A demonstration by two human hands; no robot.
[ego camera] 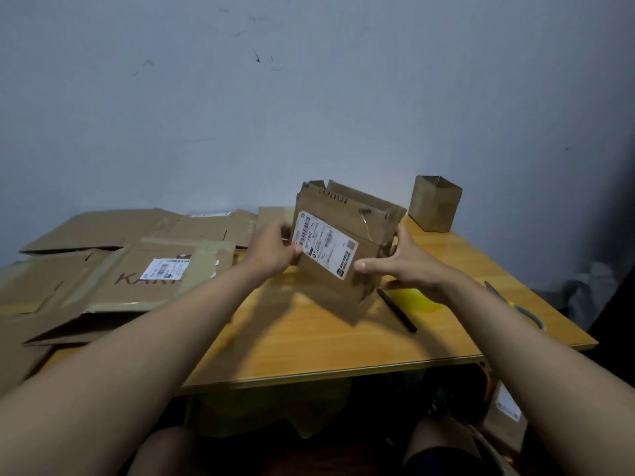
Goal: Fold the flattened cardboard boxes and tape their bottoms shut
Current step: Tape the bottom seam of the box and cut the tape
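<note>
A small cardboard box (pixel 338 280) with a white shipping label (pixel 326 243) is held tilted above the wooden table (pixel 309 338), its flaps up and open. My left hand (pixel 275 249) grips its left edge, thumb on the label. My right hand (pixel 409 262) holds the right side, thumb on the front face and fingers spread round the end. A yellow tape roll (pixel 417 298) lies on the table under my right hand, partly hidden. A pile of flattened cardboard boxes (pixel 120 269) covers the table's left part.
A folded small box (pixel 434 204) stands upright at the table's far right corner by the wall. A black pen (pixel 397 309) lies beside the tape roll. Scissors (pixel 515 309) lie near the right edge. My knees show below the table's front edge.
</note>
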